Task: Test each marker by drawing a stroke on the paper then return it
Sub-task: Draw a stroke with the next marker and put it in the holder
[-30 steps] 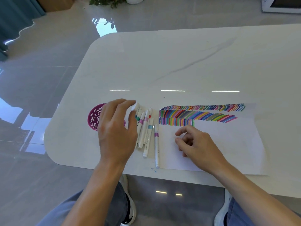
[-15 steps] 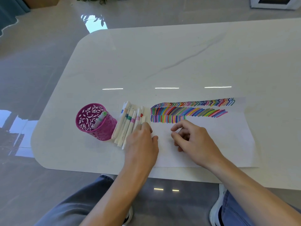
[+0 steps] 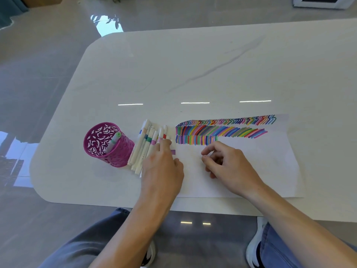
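The left hand (image 3: 162, 169) seemed to pinch the next marker (image 3: 173, 152) to test, while the loose right hand (image 3: 231, 167) steadied the paper (image 3: 266, 167).

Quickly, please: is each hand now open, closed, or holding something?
Left hand: on the row of markers; whether it grips one cannot be told.
Right hand: open, fingers loosely curled, holding nothing, over the paper.
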